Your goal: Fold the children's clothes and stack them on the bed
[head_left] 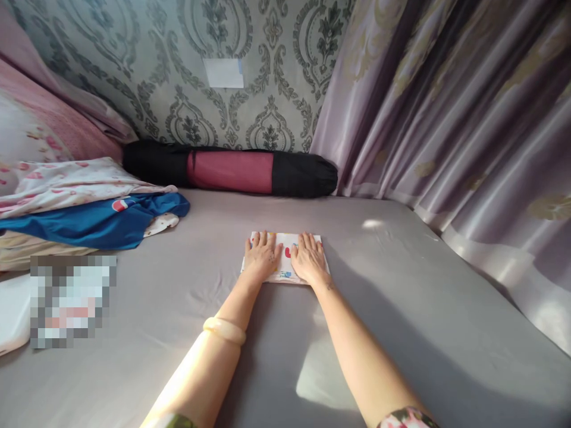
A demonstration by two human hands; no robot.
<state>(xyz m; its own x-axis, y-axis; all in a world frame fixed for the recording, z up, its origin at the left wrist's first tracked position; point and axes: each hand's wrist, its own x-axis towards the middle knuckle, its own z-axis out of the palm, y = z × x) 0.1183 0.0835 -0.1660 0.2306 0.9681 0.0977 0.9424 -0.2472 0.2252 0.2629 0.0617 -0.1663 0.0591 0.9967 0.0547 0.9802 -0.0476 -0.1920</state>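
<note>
A small folded white cloth (285, 261) with red, blue and yellow prints lies flat on the grey bed sheet (214, 356), in the middle of the view. Flat on its left part rests my left hand (262, 257), fingers stretched out and pointing away from me. My right hand (308, 258) lies the same way on the right part, its fingers extended. Between the two thumbs a strip of the cloth with a red print shows. The rest of the cloth is partly hidden under both palms. A pale bangle (224, 331) circles my left forearm.
Along the wall lies a black and dark-red rolled bag (229, 171). To the left are piled clothes, with a blue garment (102, 223) among them. A white object (15, 312) and a blurred-out item (75, 303) sit nearer me. Purple curtains (446, 119) hang at the right.
</note>
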